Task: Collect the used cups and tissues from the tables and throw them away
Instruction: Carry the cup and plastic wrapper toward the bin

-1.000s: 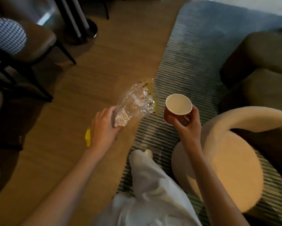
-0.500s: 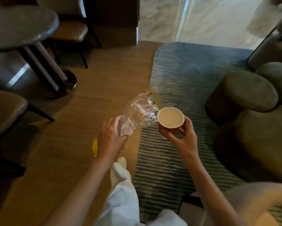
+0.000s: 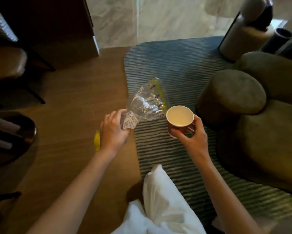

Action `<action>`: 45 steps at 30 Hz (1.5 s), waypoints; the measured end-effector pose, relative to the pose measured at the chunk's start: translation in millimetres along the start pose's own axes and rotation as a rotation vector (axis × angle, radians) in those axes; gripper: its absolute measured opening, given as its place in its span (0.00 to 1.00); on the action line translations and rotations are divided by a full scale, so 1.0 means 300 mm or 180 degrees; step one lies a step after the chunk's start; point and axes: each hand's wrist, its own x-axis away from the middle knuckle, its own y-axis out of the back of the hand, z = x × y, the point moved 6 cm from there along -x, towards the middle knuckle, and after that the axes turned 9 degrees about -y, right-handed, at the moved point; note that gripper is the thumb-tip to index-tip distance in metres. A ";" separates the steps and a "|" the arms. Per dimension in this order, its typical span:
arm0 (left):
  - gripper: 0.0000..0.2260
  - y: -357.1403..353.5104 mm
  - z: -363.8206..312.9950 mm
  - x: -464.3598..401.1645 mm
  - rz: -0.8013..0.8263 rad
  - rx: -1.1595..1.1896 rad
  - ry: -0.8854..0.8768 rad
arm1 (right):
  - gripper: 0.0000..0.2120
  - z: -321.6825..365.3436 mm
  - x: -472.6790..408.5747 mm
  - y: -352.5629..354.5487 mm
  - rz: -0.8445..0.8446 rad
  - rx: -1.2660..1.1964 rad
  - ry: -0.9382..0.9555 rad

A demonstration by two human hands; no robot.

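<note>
My left hand (image 3: pixel 114 130) grips a crumpled clear plastic wrapper (image 3: pixel 146 103) with a yellow-green strip and a printed label; a yellow bit sticks out behind the hand. My right hand (image 3: pixel 190 136) holds a red paper cup (image 3: pixel 179 117) with a pale inside, upright, its mouth facing up. Cup and wrapper are close together, held over the edge of a striped rug (image 3: pixel 169 68). White trouser legs (image 3: pixel 160 200) show below between my arms.
Olive round poufs (image 3: pixel 233 93) and a sofa stand at the right. A dark table base (image 3: pixel 15 132) and chairs (image 3: pixel 6 61) stand at the left on the wooden floor (image 3: pixel 77 102). A pale marble floor lies ahead; cylindrical objects (image 3: pixel 243 39) stand at the far right.
The view has moved forward past the cream chair and the round table. Both hands keep their hold on the wrapper and the cup, now nearer each other.
</note>
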 end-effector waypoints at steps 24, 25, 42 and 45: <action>0.26 -0.483 0.387 -2.114 0.0309 0.0121 -0.0199 | 0.30 0.261 -2.086 -0.344 -0.0226 -0.0071 -0.0075; 0.27 -0.501 0.402 -2.218 0.0357 0.0144 -0.0234 | 0.30 0.284 -2.167 -0.355 -0.0329 -0.0145 -0.0111; 0.26 -0.876 0.379 -3.679 0.0729 0.0109 -0.0786 | 0.33 0.374 -3.506 -0.236 -0.1033 -0.0342 -0.0418; 0.26 -0.957 0.323 -3.928 0.0823 0.0004 -0.0730 | 0.33 0.388 -3.760 -0.184 -0.1096 -0.0456 -0.0485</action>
